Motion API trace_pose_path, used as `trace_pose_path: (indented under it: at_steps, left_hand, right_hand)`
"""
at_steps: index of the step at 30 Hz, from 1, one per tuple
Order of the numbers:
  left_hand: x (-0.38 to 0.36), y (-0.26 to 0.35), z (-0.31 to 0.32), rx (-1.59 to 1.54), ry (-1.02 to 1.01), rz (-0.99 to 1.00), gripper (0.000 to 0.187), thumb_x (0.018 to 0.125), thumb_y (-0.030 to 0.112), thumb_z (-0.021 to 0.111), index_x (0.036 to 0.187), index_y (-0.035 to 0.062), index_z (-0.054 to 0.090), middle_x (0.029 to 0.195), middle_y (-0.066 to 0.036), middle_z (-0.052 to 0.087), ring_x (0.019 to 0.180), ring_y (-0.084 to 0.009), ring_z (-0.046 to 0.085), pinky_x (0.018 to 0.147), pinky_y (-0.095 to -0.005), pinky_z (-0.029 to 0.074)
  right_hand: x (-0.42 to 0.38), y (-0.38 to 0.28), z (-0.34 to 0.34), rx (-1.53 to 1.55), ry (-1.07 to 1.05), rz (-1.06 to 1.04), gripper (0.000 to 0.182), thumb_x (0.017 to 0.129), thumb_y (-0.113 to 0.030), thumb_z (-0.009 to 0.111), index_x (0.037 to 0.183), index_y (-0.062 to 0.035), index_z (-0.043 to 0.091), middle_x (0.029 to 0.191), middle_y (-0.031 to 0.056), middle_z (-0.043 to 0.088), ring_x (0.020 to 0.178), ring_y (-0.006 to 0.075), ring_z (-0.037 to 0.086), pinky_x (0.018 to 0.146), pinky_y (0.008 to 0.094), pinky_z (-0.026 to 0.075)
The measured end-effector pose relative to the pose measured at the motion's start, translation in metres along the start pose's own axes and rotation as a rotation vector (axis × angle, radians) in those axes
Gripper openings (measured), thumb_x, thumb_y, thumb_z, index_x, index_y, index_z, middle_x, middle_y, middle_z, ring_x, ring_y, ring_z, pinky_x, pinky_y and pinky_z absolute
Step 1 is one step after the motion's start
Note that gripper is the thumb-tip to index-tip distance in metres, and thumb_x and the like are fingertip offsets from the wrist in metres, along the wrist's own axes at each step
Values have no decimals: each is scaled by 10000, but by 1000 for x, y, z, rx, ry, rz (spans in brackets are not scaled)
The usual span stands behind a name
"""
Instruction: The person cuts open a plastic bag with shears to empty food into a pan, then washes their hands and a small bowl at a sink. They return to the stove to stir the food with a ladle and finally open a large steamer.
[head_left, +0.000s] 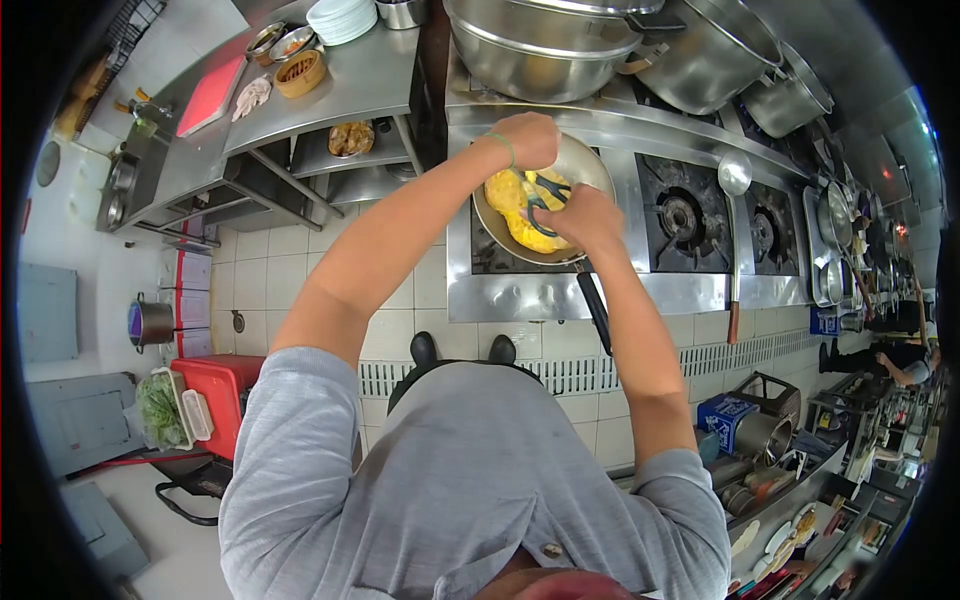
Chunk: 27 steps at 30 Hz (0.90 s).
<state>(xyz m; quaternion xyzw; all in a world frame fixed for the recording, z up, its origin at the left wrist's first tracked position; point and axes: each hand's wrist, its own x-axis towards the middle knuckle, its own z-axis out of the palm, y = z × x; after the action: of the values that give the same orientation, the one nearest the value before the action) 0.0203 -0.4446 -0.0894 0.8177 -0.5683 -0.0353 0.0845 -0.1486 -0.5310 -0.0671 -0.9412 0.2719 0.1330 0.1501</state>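
A folded yellow omelette (530,232) lies in a frying pan (592,168) on the stove. My right hand (588,215) is closed on dark-handled scissors (551,186), held over the omelette with their handle loops spread apart. The blades are hard to make out against the egg. My left hand (530,142) is closed in a fist above the pan's far edge, and its fingertips are hidden. The pan's black handle (594,312) points back toward me, below my right forearm.
Large steel pots (545,55) stand behind the stove. A ladle (734,180) lies across the stove beside a bare burner (680,215). At left, a steel counter (350,90) holds plates (341,18) and a red cutting board (211,96). Another person (890,362) is at far right.
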Motion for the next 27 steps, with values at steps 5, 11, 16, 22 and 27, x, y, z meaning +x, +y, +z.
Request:
trace_pose_path:
  at_steps: [5,11,16,22,27]
  left_hand:
    - [-4,15,-44,-254,91,-147,219,782,159,566,822,66,761,855,-197,705,807,-384,673,768,-459,523]
    - [-69,1,-112,-436,165,-190,246,830,194,574,946,75,755,780,-132,699,724,-265,645,727,-376,506]
    - [-256,-35,-120,-460,284,-469,219,868,176,597,1005,63,725,792,-90,677,719,-171,600,697,-319,475]
    - [-588,-78,-20,-399,416,-960,247,865,199,622,1051,57,699,901,-154,694,852,-290,665,775,-381,507]
    - [-831,-53,64,-164,154,-1377,312,912,278,564,1015,13,692,1011,-227,688,973,-404,648,838,-467,509]
  right_hand:
    - [14,15,15,2,37,-17,705,636,-662,775,950,-32,747,956,163,735,909,313,718,793,418,568]
    - [-31,80,8,86,117,-121,611,665,-604,779,756,-4,704,770,195,691,716,313,688,637,434,513]
    - [-36,144,61,1069,-27,-161,103,827,-105,750,857,-61,662,719,-24,586,624,62,523,483,228,391]
    - [-62,82,69,1386,-234,-246,42,901,-38,664,901,-17,628,794,30,622,605,79,522,508,241,409]
    - [-65,-26,76,1307,-254,-255,74,904,-84,681,937,-33,638,801,20,617,638,89,545,548,244,452]
